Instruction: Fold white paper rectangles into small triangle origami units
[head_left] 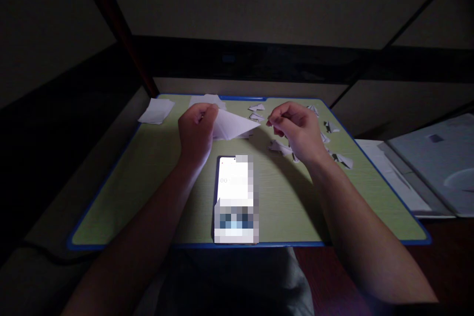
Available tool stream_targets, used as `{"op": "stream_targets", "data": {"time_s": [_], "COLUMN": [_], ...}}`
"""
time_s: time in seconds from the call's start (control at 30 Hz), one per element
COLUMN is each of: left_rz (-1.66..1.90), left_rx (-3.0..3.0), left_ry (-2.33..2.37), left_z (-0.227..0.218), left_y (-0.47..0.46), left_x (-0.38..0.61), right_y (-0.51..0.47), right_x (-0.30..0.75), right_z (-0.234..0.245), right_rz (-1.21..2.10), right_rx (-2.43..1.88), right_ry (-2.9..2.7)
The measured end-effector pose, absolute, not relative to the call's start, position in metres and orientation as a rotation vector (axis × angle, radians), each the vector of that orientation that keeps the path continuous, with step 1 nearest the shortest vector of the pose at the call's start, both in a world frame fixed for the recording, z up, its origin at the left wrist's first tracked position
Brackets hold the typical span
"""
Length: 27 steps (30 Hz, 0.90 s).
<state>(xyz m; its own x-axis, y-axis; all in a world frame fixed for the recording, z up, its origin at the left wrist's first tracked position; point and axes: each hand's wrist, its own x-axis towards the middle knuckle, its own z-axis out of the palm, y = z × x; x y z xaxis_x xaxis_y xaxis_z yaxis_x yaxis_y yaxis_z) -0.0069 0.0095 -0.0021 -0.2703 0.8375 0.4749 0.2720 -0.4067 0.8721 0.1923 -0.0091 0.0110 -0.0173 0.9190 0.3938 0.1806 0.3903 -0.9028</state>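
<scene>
My left hand is closed on a sheet of white paper, holding it by its left side above the table. The paper is folded to a point that faces right. Just off that point, my right hand hangs in the air with its fingers curled in and the thumb against them. I see nothing between its fingers, and it is apart from the sheet. Small folded paper pieces lie under and around my right hand, some partly hidden by it.
A lit phone lies at the table's near edge, its screen partly blurred. White paper stacks sit at the far left corner and behind my left hand. The green table has a blue rim. At right stands a grey-white panel.
</scene>
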Motion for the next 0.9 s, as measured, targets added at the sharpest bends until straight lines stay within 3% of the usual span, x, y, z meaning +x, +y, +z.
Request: {"op": "stream_targets", "data": {"time_s": [0.9], "left_rz": [1.383], "left_rx": [1.709], "left_ry": [1.001], "left_z": [-0.003], "left_y": [-0.009], "left_x": [0.011], "right_y": [-0.015], "right_x": [0.185], "right_z": [0.005], "right_rz": [1.038], "right_rx": [-0.964], "right_ry": [-1.677]}}
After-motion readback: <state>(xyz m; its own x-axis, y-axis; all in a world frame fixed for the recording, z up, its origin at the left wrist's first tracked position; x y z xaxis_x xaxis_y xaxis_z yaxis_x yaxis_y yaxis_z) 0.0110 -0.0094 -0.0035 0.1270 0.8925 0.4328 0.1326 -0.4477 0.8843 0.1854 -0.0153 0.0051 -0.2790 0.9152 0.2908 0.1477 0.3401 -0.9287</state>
